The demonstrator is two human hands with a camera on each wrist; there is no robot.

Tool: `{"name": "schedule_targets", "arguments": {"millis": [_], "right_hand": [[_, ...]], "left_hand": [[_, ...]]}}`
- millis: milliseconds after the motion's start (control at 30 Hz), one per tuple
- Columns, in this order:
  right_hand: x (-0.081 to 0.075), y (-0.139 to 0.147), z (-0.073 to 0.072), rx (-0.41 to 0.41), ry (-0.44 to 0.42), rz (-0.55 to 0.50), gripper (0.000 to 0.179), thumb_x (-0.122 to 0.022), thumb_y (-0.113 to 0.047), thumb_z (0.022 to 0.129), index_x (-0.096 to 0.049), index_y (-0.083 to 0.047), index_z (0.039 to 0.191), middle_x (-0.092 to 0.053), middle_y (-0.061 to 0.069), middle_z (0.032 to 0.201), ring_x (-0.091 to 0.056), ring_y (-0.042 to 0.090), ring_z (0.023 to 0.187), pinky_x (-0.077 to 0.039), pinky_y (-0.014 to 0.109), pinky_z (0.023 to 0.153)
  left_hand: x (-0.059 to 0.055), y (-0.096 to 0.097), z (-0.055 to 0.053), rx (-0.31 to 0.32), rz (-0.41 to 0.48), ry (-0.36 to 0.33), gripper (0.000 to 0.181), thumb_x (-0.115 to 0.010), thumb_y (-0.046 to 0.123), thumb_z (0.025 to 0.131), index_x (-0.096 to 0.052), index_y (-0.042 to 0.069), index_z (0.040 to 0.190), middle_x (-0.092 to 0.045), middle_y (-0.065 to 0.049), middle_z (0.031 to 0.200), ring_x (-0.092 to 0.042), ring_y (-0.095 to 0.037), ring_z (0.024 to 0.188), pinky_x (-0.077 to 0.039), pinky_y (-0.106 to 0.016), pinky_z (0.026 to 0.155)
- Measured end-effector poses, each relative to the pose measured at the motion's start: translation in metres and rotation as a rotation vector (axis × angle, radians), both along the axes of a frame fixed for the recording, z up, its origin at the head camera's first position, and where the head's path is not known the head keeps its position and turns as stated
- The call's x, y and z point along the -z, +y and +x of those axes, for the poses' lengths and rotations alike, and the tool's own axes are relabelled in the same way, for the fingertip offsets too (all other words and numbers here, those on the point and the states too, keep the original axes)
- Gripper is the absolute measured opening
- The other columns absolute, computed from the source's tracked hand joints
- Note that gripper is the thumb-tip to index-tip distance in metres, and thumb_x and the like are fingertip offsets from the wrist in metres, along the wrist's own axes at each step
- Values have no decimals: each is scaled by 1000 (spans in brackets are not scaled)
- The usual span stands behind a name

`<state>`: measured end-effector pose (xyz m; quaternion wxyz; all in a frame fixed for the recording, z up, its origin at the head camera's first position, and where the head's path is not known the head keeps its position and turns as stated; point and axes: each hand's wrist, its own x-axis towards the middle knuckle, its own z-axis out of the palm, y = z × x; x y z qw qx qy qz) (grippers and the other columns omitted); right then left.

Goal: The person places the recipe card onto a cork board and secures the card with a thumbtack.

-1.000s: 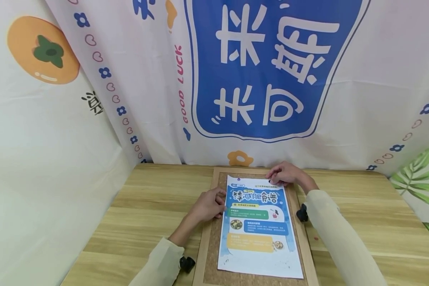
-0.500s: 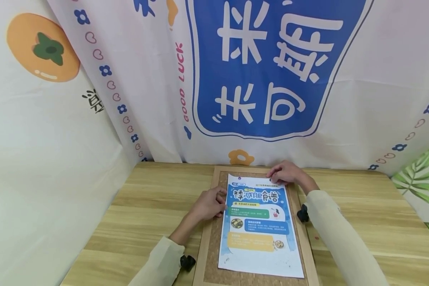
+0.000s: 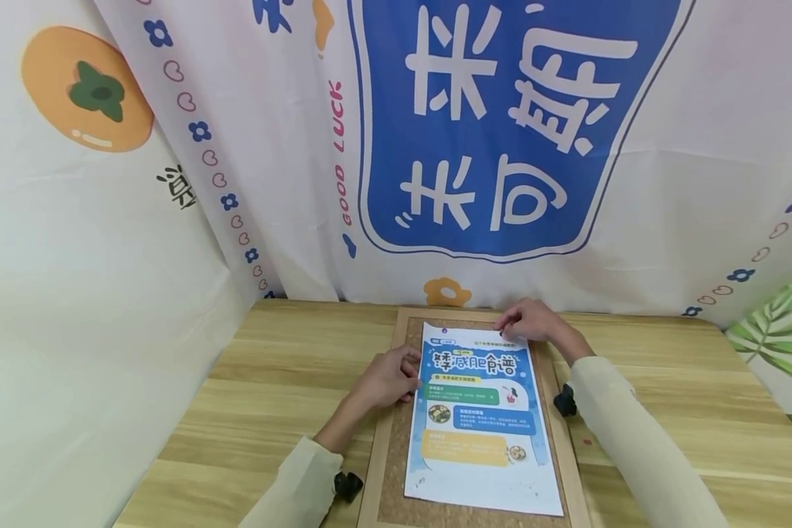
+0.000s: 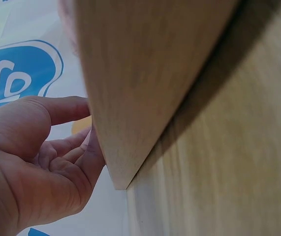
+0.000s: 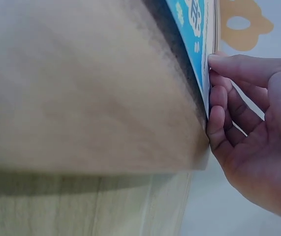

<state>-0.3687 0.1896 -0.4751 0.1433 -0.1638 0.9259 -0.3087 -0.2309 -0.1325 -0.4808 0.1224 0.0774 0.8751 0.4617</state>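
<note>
A printed poster sheet with blue, green and yellow panels lies on a wood-framed corkboard. At its top left corner sits a small purple pushpin. My left hand rests at the sheet's left edge with loosely bent fingers; the left wrist view shows its fingertips by the board's frame. At the sheet's top right corner, my right hand has thumb and fingers drawn together, with a small dark thing at the fingertips. In the right wrist view its thumb hides what they pinch.
The board lies on a wood-grain table, its top end near the table's back edge. A white printed curtain hangs just behind that edge. Black wrist cameras sit on both sleeves, the right one close to the board's right side.
Both hands keep their places on the sheet and board. The head view has shifted very slightly; nothing else visibly moves.
</note>
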Motion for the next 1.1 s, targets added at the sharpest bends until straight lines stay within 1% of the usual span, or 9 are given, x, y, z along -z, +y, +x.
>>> {"name": "schedule_targets", "arguments": {"millis": [267, 333, 467, 600, 733, 867, 967, 1100], "right_hand": [[3, 5, 0, -43, 4, -29, 19, -76, -12, 96, -84, -10, 112, -80, 12, 115, -62, 27, 101, -51, 38, 88], [3, 6, -1, -46, 7, -31, 18, -75, -13, 97, -84, -11, 112, -80, 11, 117, -63, 26, 102, -51, 39, 90], [5, 7, -2, -48, 18, -30, 18, -74, -13, 98, -84, -11, 112, -80, 12, 118, -65, 27, 105, -54, 44, 96], [5, 5, -3, -26, 12, -22, 17, -72, -13, 99, -84, -13, 111, -80, 11, 120, -65, 28, 109, -54, 49, 101], [2, 2, -3, -8, 5, -17, 17, -71, -11, 100, -85, -14, 110, -79, 11, 120, -64, 29, 109, -54, 48, 101], [2, 3, -2, -39, 31, -25, 18, -70, -10, 100, -84, -14, 111, -79, 12, 121, -64, 29, 108, -55, 50, 101], [4, 8, 1, -65, 52, -41, 20, -69, -11, 101, -83, -12, 116, -79, 11, 120, -64, 27, 106, -55, 47, 98], [1, 17, 11, -85, 74, -74, 23, -71, -12, 100, -81, -10, 121, -79, 9, 115, -62, 24, 97, -53, 37, 86]], "left_hand": [[0, 0, 0, -3, 3, -7, 40, -73, -2, 97, -61, 0, 136, -68, -10, 94, -66, -16, 66, -60, -28, 60], [0, 0, 0, -3, 3, -6, 40, -73, -2, 97, -61, 0, 136, -68, -10, 94, -66, -16, 66, -60, -28, 60], [0, 0, 0, -2, 3, -1, 41, -73, -2, 97, -60, -1, 136, -69, -10, 94, -66, -15, 65, -60, -28, 60], [-1, 0, 0, 1, 2, 8, 41, -72, -2, 97, -60, -1, 137, -69, -10, 94, -66, -14, 65, -60, -28, 59], [-1, -2, -1, 1, -4, 18, 41, -73, -1, 97, -61, -1, 136, -69, -9, 94, -66, -14, 64, -60, -28, 59], [0, -2, -1, -3, -6, 15, 41, -73, -1, 97, -61, -1, 136, -69, -9, 94, -66, -15, 65, -60, -28, 59], [0, -2, 0, 0, 1, 6, 41, -72, -1, 98, -60, -1, 137, -69, -9, 94, -66, -15, 65, -60, -27, 59], [-2, -2, 0, 5, 11, 4, 42, -72, -2, 97, -60, -2, 138, -69, -10, 94, -67, -15, 65, -59, -27, 59]]}}
